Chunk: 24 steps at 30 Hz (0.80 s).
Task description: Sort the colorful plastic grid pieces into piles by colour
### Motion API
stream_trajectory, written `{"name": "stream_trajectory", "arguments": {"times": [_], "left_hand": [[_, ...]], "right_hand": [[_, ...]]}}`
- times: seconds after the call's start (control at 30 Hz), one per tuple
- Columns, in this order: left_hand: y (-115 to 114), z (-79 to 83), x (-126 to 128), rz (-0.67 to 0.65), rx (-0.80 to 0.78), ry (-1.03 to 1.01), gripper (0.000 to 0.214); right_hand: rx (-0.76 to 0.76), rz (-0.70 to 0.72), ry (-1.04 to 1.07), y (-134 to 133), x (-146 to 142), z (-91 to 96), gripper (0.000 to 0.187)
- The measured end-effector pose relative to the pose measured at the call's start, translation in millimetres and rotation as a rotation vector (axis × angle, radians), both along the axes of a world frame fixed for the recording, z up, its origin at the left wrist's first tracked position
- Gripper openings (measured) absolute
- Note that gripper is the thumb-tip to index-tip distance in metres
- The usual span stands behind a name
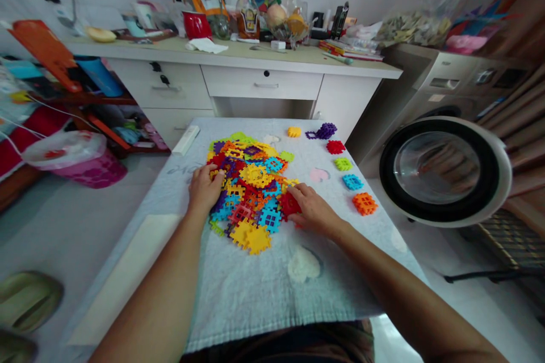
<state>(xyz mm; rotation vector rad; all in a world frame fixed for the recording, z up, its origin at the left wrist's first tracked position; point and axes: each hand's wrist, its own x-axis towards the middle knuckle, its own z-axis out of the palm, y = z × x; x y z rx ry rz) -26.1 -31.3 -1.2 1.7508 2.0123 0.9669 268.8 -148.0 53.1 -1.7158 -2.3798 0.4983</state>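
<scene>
A heap of colourful notched plastic building pieces (255, 176) lies in the middle of the cloth-covered table. My left hand (205, 186) rests against the heap's left edge, thumb and fingers apart, and no piece is visibly gripped in it. On the opposite side, my right hand (314, 208) has its fingers and thumb around a red square piece (289, 205) at the heap's edge. Along the table's right side stand assembled blocks: an orange block (365, 203), a blue block (352, 182), a green block (343, 164), a red block (336, 147) and a purple block (327, 130).
A yellow block (293, 132) sits near the table's far edge, and a white box-like strip (186, 140) lies at the far left corner. Beyond is a cluttered white desk (238, 59). A washing machine with its round door (445, 170) open stands at right.
</scene>
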Motion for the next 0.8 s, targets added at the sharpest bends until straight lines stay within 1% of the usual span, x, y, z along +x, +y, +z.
{"name": "stream_trajectory", "arguments": {"times": [0.07, 0.17, 0.3, 0.37, 0.4, 0.47, 0.57, 0.67, 0.73, 0.8], "left_hand": [[1, -0.5, 0, -0.004, -0.003, 0.007, 0.046], [2, -1.1, -1, -0.007, -0.010, 0.019, 0.046], [1, -1.3, -2, -0.013, -0.003, 0.018, 0.045], [1, -1.3, -2, -0.010, -0.003, 0.012, 0.045], [1, -1.3, -1, -0.004, -0.005, 0.010, 0.044], [2, -1.3, 1, 0.015, -0.006, 0.013, 0.044], [1, -1.5, 6, 0.032, 0.019, 0.032, 0.047], [0, -2.4, 12, 0.012, 0.061, 0.025, 0.049], [-1, -3.5, 15, -0.009, 0.072, 0.000, 0.049], [-1, -4.4, 17, -0.028, 0.076, -0.024, 0.048]], "right_hand": [[0.037, -0.020, 0.016, 10, 4, -2.7, 0.066], [0.073, -0.047, 0.045, 26, 11, -7.8, 0.070], [0.054, -0.069, 0.164, 44, 17, -14.1, 0.083], [0.042, -0.107, 0.248, 51, 19, -16.7, 0.085], [0.039, -0.129, 0.282, 53, 20, -18.1, 0.083], [0.054, -0.169, 0.317, 57, 22, -21.2, 0.071], [0.141, -0.197, 0.316, 62, 27, -26.9, 0.050], [0.205, -0.228, 0.334, 67, 33, -30.8, 0.042], [0.190, -0.254, 0.351, 70, 36, -30.3, 0.038], [0.154, -0.264, 0.352, 75, 39, -27.2, 0.029]]}}
